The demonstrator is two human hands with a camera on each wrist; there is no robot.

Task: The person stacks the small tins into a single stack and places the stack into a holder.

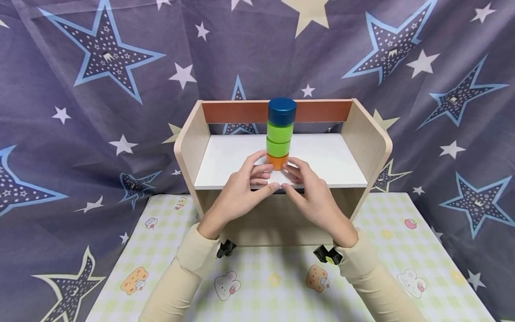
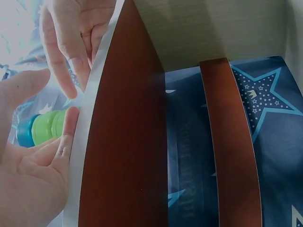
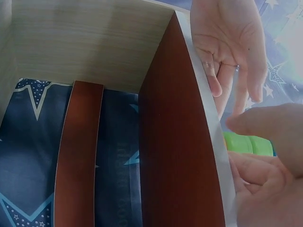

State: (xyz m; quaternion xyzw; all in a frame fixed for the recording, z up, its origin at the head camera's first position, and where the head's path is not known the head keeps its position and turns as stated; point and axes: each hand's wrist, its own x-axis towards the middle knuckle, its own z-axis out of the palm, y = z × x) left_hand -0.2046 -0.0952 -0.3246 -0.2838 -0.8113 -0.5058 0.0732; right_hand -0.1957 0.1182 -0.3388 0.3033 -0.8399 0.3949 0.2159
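Observation:
On the white shelf [image 1: 237,156] of a small two-level wooden unit stands an upright tower of round pieces. An orange piece [image 1: 277,162] forms its base, two light green pieces [image 1: 279,141] sit above, and a wider dark blue piece [image 1: 282,112] tops it. My left hand [image 1: 245,188] is beside the base on the left, fingers loosely bent, fingertips right at the orange piece. Mirroring it, my right hand [image 1: 315,197] has its fingertips at the base's right side. Both thumbs point toward each other in front of the shelf's edge. The left wrist view shows the green pieces [image 2: 49,125] beyond the left palm.
Wooden side panels [image 1: 368,138] flank the shelf, and a red-brown back rail [image 1: 237,112] runs behind the tower. Below is an open lower compartment [image 1: 277,219]. The unit stands on a checked tablecloth [image 1: 273,295], with a star-patterned curtain [image 1: 257,53] behind.

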